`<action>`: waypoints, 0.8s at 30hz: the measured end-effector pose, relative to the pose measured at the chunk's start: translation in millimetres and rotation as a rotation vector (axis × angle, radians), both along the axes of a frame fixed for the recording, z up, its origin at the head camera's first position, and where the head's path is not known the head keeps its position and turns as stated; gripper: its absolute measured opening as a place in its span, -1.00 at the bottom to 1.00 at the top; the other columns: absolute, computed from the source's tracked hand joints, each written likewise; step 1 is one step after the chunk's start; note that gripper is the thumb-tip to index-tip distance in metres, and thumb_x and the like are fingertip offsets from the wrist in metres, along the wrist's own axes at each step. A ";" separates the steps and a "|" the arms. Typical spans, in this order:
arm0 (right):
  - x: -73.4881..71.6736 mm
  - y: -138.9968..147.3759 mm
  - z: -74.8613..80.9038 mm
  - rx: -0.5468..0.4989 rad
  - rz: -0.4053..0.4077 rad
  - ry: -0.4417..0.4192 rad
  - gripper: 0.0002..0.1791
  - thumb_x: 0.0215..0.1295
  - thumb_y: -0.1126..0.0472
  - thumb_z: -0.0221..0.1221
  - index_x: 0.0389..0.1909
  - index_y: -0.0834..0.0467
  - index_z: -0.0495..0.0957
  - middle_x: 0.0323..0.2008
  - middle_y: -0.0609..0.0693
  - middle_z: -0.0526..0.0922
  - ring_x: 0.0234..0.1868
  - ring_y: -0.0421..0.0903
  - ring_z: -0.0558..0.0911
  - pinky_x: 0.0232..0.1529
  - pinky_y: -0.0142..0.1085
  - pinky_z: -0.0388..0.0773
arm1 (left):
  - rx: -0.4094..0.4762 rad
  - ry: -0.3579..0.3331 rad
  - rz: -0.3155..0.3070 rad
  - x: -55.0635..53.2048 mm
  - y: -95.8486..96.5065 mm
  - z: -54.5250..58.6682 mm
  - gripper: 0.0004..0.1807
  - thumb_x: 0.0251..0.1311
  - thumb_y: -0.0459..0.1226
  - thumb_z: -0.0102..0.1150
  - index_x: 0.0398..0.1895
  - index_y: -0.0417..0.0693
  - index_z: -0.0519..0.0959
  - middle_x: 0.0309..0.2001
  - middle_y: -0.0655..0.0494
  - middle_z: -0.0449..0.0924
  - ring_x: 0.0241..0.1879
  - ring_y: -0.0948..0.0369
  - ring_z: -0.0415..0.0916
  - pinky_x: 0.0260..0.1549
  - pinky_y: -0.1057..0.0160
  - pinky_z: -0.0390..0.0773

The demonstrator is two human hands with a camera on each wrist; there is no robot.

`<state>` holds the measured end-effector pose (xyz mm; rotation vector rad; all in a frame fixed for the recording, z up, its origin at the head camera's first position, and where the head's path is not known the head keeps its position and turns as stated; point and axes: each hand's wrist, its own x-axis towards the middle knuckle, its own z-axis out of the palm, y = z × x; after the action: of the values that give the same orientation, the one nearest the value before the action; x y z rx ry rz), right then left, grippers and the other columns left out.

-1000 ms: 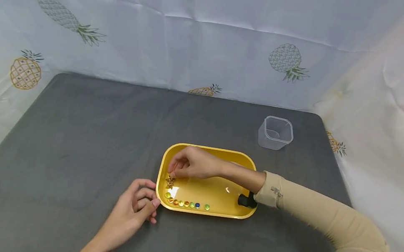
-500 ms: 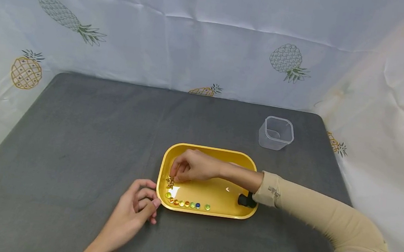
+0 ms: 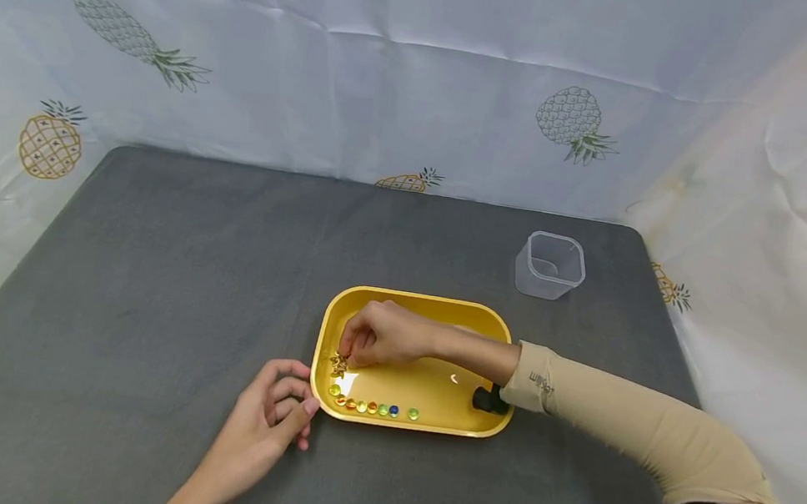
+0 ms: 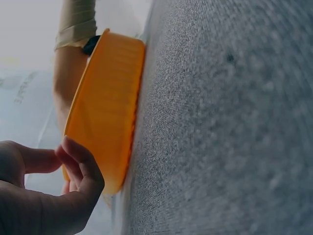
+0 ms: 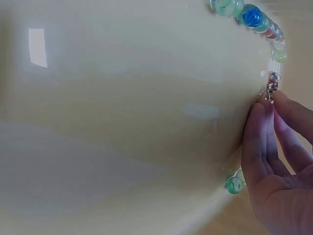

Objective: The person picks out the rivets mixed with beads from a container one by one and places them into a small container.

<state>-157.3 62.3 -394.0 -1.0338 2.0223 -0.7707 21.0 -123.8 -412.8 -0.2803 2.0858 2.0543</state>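
Note:
A yellow tray (image 3: 427,431) stands on the grey table. My right hand (image 3: 393,335) reaches into its left end, fingers curled and thumb and fingertips close together. At those fingertips is a cluster of small gold star-like metal pieces (image 5: 270,92), gripped at its edge. Several glass marbles (image 3: 382,409) line the tray's near side, green, amber and blue. In the right wrist view a green marble (image 5: 234,185) lies beside the hand; the hand hides it from above. My left hand (image 3: 266,416) rests at the tray's near left corner, fingers loosely bent, thumb tip at the rim.
A clear plastic container (image 3: 549,267) stands behind the tray at the right. A black wrist device (image 3: 491,400) under the right forearm overlaps the tray's right end. Pineapple-print cloth (image 3: 365,71) hangs behind the table and along its sides.
My right hand has shifted slightly toward the tray's near side, fingertips lower at the gold pieces. The left hand, tray and marbles have stayed where they were.

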 end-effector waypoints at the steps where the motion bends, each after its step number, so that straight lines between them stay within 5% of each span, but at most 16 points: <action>1: 0.1 -0.2 -0.1 0.000 -0.002 0.002 -0.91 0.39 0.35 0.42 -0.13 0.22 0.78 -0.29 0.00 0.82 -0.36 -0.37 0.62 -0.24 -0.54 0.59 | -0.002 -0.004 -0.001 0.0 0.0 0.4 -0.57 0.46 -0.50 0.24 0.28 -0.24 0.33 -0.16 -0.11 0.62 -0.48 0.18 0.60 -0.42 0.22 0.70; 24: -1.7 -2.2 -3.2 0.006 0.007 0.032 -0.94 0.37 0.34 0.42 -0.18 0.19 0.78 -0.33 -0.03 0.81 -0.38 -0.40 0.62 -0.26 -0.56 0.57 | -0.044 -0.072 -0.114 -8.8 -10.8 7.5 -0.48 0.50 -0.44 0.23 0.39 -0.25 0.25 -0.18 -0.08 0.58 -0.44 0.24 0.53 -0.38 0.23 0.70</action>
<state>-159.0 60.1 -397.2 -1.0553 2.0455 -0.7487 12.2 -134.6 -405.3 -0.2333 2.0568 1.9074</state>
